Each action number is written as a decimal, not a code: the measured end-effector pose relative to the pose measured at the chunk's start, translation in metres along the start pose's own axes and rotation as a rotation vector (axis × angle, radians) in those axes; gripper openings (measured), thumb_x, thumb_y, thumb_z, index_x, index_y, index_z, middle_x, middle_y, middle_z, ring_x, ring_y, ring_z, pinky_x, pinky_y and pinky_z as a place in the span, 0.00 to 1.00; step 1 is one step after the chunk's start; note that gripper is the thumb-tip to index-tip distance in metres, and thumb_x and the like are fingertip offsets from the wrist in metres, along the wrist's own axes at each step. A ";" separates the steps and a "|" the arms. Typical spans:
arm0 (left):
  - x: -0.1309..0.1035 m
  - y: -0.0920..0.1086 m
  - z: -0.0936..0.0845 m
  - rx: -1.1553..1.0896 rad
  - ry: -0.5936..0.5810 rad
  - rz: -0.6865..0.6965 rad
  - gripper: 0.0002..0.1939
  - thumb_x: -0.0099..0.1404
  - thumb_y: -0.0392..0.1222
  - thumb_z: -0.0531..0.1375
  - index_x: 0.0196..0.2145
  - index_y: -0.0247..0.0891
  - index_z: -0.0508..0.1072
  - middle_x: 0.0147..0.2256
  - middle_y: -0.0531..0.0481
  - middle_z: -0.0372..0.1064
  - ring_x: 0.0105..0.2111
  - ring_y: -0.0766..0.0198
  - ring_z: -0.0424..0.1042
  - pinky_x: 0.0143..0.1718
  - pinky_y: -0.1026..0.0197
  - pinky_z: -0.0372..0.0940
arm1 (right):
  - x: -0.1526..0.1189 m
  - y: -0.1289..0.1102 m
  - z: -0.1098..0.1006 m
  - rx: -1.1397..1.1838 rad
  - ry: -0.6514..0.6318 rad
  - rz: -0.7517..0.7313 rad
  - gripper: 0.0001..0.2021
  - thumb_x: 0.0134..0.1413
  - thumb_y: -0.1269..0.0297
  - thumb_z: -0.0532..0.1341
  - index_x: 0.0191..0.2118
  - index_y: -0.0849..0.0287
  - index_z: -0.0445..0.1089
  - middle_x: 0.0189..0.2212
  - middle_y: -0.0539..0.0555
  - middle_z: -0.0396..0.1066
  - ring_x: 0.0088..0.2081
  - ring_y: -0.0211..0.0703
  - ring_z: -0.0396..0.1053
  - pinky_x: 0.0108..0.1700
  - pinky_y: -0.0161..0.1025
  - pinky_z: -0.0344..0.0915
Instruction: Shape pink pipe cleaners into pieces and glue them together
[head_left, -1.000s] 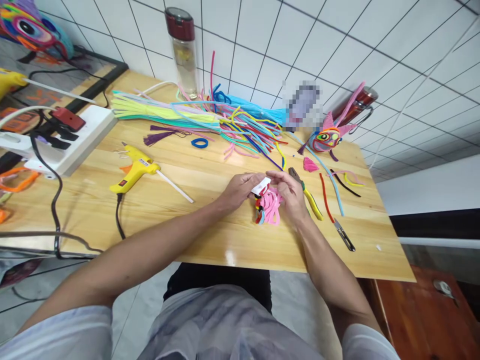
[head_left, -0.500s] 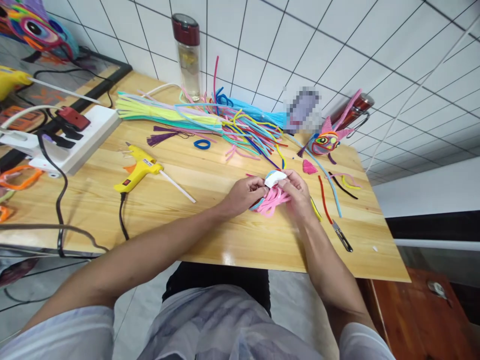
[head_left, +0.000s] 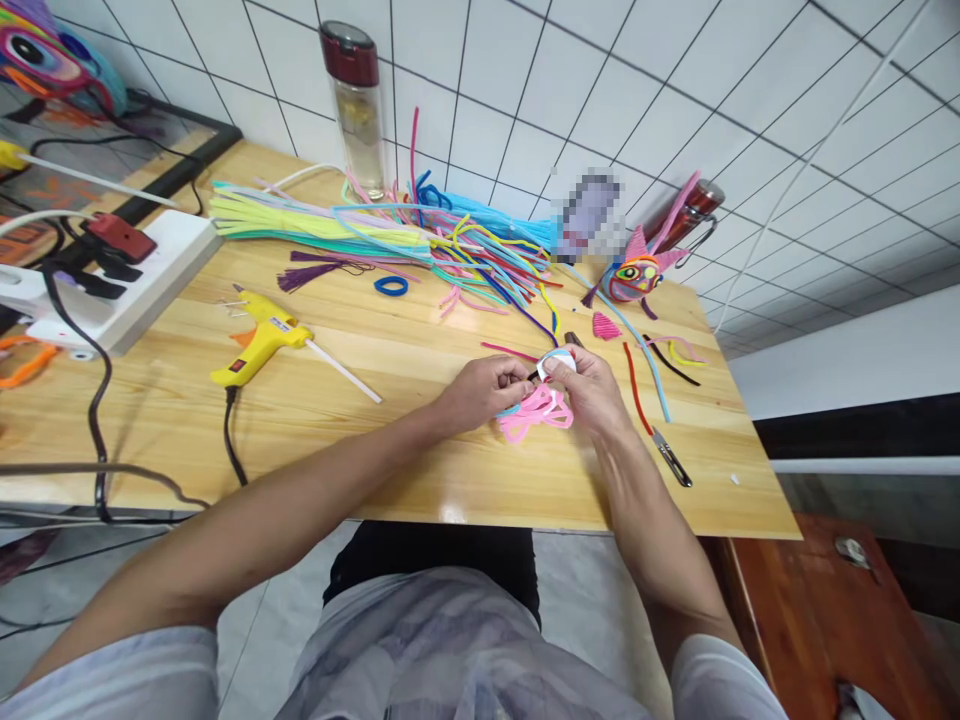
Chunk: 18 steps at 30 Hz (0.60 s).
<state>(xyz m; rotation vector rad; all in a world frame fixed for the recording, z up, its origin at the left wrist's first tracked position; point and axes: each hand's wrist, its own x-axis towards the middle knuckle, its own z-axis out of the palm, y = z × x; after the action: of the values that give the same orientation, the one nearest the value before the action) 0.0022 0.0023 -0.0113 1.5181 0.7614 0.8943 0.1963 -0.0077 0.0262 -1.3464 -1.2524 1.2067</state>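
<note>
The fingers (head_left: 517,378) of the left hand (head_left: 484,392) are pinched together at a thin dark strip (head_left: 534,376), though how much of it is gripped between them cannot be told. By the right hand (head_left: 600,395) a small white piece (head_left: 556,366) with a light blue rim is pinched, the thumb pressed flat across its face and the other fingers curled behind. It is held just above the surface (head_left: 420,470), right of its middle and nearer the front edge than the wall side. Below it, pink loops (head_left: 536,412) are let hang, probably so that they are not crushed. The piece seems to be steadied by the right thumb so that the strip can be worked by the left fingertips.

The snips (head_left: 671,458) are laid toward the right edge, within easy reach of the right hand, and the pliers (head_left: 574,340) are mostly hidden behind it. The glue gun (head_left: 262,345) is rested left of the middle, its white stick (head_left: 343,370) pointed toward the left forearm; the cord is run down to the front edge. The bundled coloured stems (head_left: 330,225) are kept along the far edge, presumably out of the way. Room for moving is left between the forearms toward the front edge; rightward, less is offered, as loose strips and the snips would be met first.
</note>
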 end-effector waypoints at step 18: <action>0.006 -0.010 -0.007 0.462 0.094 0.276 0.06 0.66 0.39 0.64 0.30 0.41 0.77 0.32 0.48 0.80 0.38 0.57 0.74 0.47 0.54 0.62 | -0.002 0.007 -0.006 -0.066 -0.130 0.008 0.24 0.35 0.52 0.82 0.40 0.55 0.80 0.29 0.47 0.79 0.27 0.38 0.72 0.30 0.35 0.69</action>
<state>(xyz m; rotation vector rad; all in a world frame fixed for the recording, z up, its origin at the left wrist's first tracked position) -0.0009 0.0120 -0.0203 2.0359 0.8816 1.0457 0.2030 -0.0106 0.0202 -1.3390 -1.3898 1.2862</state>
